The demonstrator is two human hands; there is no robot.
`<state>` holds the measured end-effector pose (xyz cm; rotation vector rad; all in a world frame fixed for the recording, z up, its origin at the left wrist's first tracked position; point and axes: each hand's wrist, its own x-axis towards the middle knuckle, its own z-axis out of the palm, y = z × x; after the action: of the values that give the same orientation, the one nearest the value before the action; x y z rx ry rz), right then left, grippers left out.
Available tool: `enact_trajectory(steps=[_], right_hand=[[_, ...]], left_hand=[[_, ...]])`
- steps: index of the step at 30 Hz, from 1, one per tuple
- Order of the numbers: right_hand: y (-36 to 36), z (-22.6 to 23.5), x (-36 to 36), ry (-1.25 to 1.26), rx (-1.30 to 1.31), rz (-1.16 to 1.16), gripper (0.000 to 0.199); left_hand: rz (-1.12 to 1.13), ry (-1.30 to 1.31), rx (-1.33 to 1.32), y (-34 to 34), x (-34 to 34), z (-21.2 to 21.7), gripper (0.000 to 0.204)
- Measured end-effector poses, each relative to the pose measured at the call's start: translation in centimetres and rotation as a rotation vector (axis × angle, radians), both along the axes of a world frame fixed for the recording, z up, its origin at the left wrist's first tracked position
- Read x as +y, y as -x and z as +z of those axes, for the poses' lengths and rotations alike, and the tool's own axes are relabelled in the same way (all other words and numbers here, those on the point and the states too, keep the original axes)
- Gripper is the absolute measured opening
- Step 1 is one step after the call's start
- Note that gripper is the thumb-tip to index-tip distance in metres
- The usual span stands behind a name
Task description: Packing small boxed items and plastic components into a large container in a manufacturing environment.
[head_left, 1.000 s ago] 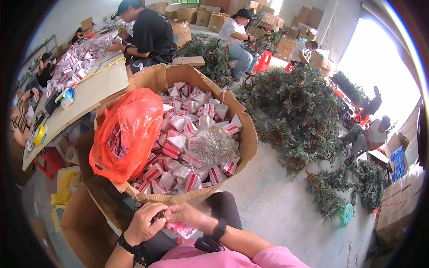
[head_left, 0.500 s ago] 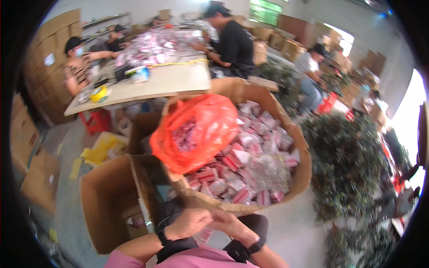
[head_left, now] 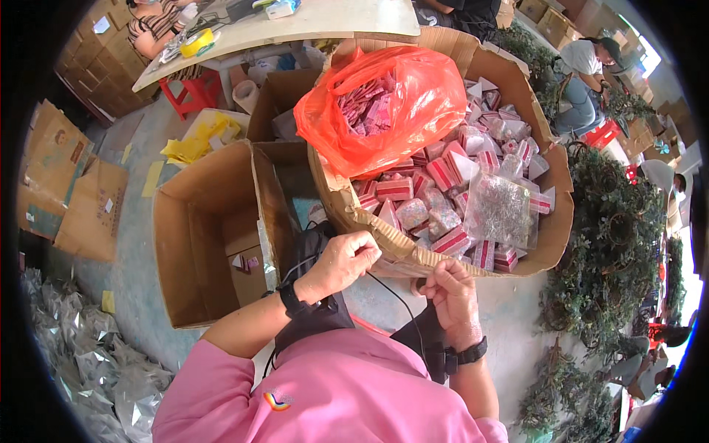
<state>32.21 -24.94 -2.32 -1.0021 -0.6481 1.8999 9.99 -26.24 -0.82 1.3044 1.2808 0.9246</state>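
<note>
A big cardboard box (head_left: 550, 244) stands in front of me, full of small red-and-white packets (head_left: 443, 173). An orange plastic bag (head_left: 384, 111) of pink packets lies on top at its back left, and a clear bag of tiny pieces (head_left: 502, 210) lies near the front right. My left hand (head_left: 340, 262) curls its fingers over the box's near rim. My right hand (head_left: 452, 295) is just below that rim, fingers bent; whether it holds anything is hidden. Both wrists wear black bands, and a thin black cable runs between the hands.
An open, nearly empty cardboard box (head_left: 185, 221) stands to the left of the big one. Flattened cartons (head_left: 74, 184) and silvery bags (head_left: 88, 369) lie further left. Green artificial foliage (head_left: 613, 244) fills the right. Behind are a white table (head_left: 295, 22), a red stool (head_left: 196, 92) and seated people.
The view has swung down and to the left, so the empty box and silvery bags now show. My hands have come up to the big box's near rim.
</note>
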Motion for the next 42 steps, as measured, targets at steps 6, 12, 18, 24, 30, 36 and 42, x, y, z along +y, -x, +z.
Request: enact_trajectory(steps=[6, 12, 18, 24, 30, 36, 42], right_hand=[[-1.0, 0.3, 0.3, -0.040, -0.049, -0.071, 0.006], [-0.9, -0.3, 0.6, 0.000, -0.039, -0.053, 0.008], [-0.8, -1.1, 1.0, 0.009, -0.050, -0.030, 0.009], [-0.9, -1.4, 0.8, 0.012, -0.041, -0.038, 0.009], [-1.8, -2.0, 0.5, -0.045, -0.045, -0.019, 0.009], [-3.1, -2.0, 0.0, -0.079, -0.004, -0.076, 0.010], [-5.5, -2.2, 0.4, -0.099, -0.035, -0.102, 0.005]], left_hand=[[0.031, -0.104, 0.094, 0.9, 2.5, 0.3, 0.014], [0.067, -0.006, 0.064, 2.3, 2.8, -0.5, 0.014], [0.136, 0.041, 0.021, 3.8, 1.3, -1.3, 0.015], [0.176, 0.096, 0.043, 4.7, -0.8, -1.6, 0.016], [0.192, 0.159, 0.093, 4.1, -2.4, -1.5, 0.016], [0.133, 0.151, 0.032, 3.2, -3.7, -2.8, 0.013], [0.082, 0.113, 0.098, 2.1, -3.0, -2.7, 0.015]])
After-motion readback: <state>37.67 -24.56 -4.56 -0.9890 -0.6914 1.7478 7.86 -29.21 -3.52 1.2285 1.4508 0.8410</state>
